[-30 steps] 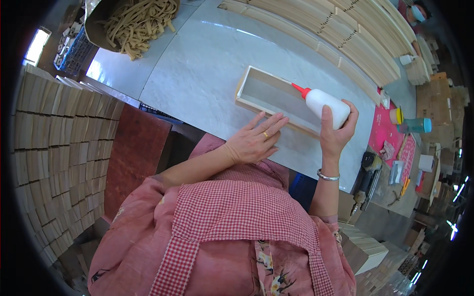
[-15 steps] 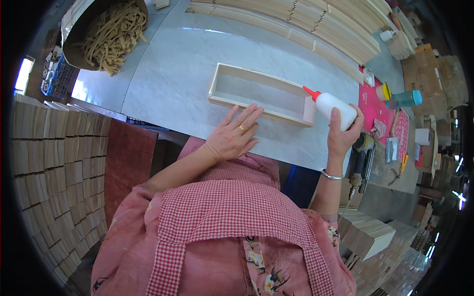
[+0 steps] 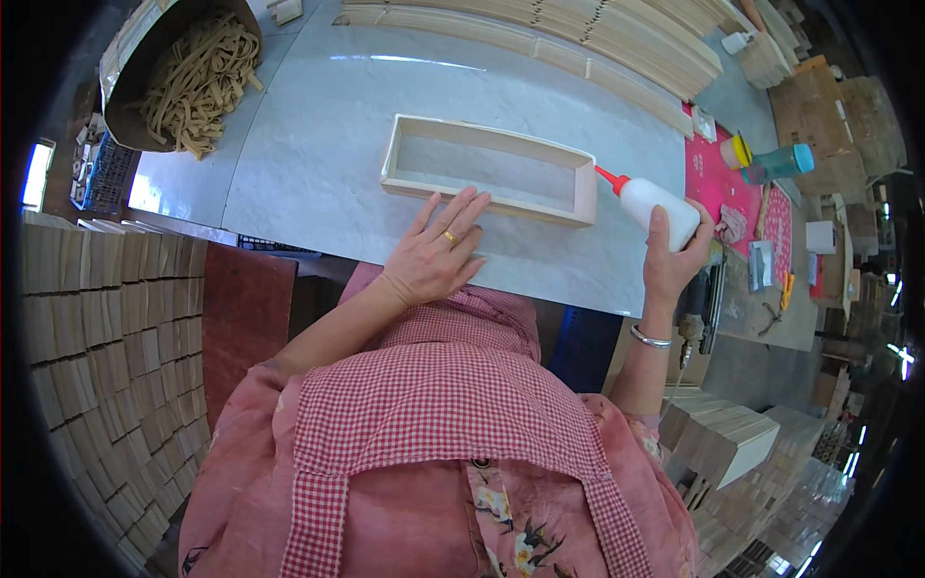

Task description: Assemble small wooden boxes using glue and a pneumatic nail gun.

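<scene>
A rectangular pale wooden frame (image 3: 535, 214) lies on the grey marbled tabletop (image 3: 318, 144), and the table surface shows through its middle. My left hand (image 3: 438, 246) is open, fingers stretched out, with the fingertips on the near long side of the frame. In my right hand (image 3: 679, 241) is a white glue bottle (image 3: 660, 212) with a red pointed nozzle. The bottle is tilted, its nozzle tip by the far right corner of the frame. A whitish line of glue runs along the top edge of the frame's far side.
Long wooden strips (image 3: 540, 43) lie stacked along the back. A container of tan rubber bands (image 3: 207, 82) stands at far left. On the right are a teal bottle (image 3: 779, 164), a yellow-rimmed cup (image 3: 735, 152) and a pink mat (image 3: 708, 193). Wood blocks (image 3: 111, 328) are piled at left.
The nozzle has moved from above the frame's right end to just outside its far right corner. My left hand stays on the near side. The whole view has shifted slightly.
</scene>
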Available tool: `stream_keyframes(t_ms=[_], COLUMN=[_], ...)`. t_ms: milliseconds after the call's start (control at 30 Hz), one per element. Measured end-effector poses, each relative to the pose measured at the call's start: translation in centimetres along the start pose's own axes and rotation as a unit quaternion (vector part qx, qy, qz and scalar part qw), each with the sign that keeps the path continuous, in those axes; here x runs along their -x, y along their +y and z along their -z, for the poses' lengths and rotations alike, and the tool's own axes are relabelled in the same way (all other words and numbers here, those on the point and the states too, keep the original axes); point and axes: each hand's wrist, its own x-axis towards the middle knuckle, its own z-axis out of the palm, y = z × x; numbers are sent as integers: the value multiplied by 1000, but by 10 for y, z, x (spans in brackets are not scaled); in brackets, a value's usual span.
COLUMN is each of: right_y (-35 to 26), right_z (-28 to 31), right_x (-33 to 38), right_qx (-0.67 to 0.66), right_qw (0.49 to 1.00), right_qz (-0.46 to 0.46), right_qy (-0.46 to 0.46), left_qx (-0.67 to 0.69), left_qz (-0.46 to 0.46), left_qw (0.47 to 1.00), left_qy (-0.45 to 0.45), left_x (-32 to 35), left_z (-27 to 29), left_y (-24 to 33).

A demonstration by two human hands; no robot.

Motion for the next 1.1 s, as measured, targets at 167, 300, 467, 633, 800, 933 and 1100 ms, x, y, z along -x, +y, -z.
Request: stream_keyframes(t_ms=[167,300,467,633,800,933,1100], right_y=[-7,-7,-25,-53,-87,-102,-107], right_z=[16,30,38,-4,-71,-113,-127], right_x=[19,36,51,66,82,86,85], right_qx=[17,40,10,-121,-210,-230,-221], right_qw=[1000,999,1000,982,959,954,957], right_qz=[-1,25,-27,-131,-115,-58,-8], right_qy=[-3,0,-3,-58,-153,-183,-189], left_qx=[0,-2,3,-12,4,21,18], left_qz=[7,6,-1,-31,-28,-15,-15], left_qw=[1000,1000,1000,998,999,1000,999], left_qy=[-8,-13,12,45,37,16,24], left_x=[0,1,5,7,10,13,14], left_z=[1,0,-3,-7,-13,-20,-19], left_y=[0,-1,-4,-9,-9,-10,-11])
